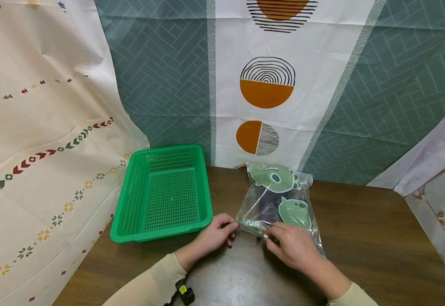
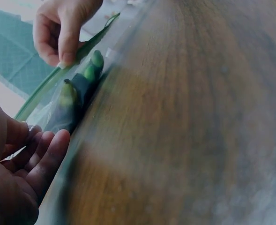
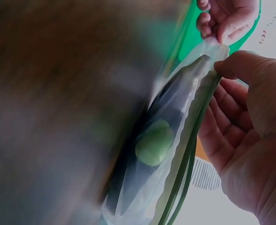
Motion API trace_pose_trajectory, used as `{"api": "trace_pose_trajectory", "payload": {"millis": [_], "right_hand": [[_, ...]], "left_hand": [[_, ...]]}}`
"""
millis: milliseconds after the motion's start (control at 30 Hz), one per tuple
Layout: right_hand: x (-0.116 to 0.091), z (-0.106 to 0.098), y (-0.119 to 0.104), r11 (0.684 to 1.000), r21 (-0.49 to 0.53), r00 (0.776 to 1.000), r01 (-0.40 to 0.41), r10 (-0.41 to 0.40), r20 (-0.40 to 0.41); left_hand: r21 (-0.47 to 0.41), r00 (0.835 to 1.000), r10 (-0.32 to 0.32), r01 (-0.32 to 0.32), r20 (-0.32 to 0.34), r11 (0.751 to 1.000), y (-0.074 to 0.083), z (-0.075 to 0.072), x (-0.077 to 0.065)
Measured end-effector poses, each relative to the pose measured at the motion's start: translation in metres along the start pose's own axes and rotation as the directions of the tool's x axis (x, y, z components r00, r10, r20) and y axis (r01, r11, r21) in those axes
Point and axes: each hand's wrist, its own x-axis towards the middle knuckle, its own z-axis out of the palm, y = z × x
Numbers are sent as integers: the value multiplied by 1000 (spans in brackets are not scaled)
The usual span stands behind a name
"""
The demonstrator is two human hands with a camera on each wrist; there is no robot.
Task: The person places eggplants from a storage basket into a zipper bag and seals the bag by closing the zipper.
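Note:
A clear zip bag point(image 1: 250, 204) printed with green cartoon animals lies on the table. Its green zip strip point(image 3: 192, 136) runs along the near edge, where two green lines stand apart at one end. Inside are dark purple, eggplant-like things point(image 2: 63, 112) with green ends, and a rounded green piece point(image 3: 155, 143) shows through the plastic. My left hand point(image 1: 216, 231) pinches the bag's near left corner between thumb and finger. Further right along the same edge, my right hand point(image 1: 293, 244) pinches the zip strip with thumb and fingers.
An openwork green plastic basket point(image 1: 161, 236) stands to the left, close to my left forearm. Behind the brown wooden table point(image 1: 367, 238) hangs a patterned curtain point(image 1: 168, 85), with a cream cloth point(image 1: 46, 140) on the left side.

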Motion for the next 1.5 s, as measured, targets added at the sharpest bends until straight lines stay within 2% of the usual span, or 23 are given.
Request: {"api": "trace_pose_trajectory", "payload": {"millis": [233, 333, 733, 1033, 1267, 1500], "right_hand": [[-4, -5, 4, 1000, 20, 1000, 7, -7, 9], [-7, -7, 6, 1000, -4, 1000, 4, -4, 7], [-16, -14, 10, 999, -29, 999, -45, 46, 27], [-21, -19, 15, 998, -33, 999, -46, 46, 4], [-23, -25, 17, 997, -7, 996, -82, 82, 42], [-29, -29, 19, 996, -24, 996, -83, 84, 39]], "left_hand": [[-6, 1000, -7, 7, 1, 1000, 1, 0, 0], [-12, 1000, -3, 3, 0, 1000, 1, 0, 0], [-16, 1000, -11, 11, -6, 1000, -1, 0, 0], [-11, 1000, -17, 17, -4, 1000, 0, 0, -1], [-20, 1000, -17, 17, -6, 1000, 3, 0, -1], [-25, 1000, -30, 29, -2, 999, 5, 0, -2]]}}
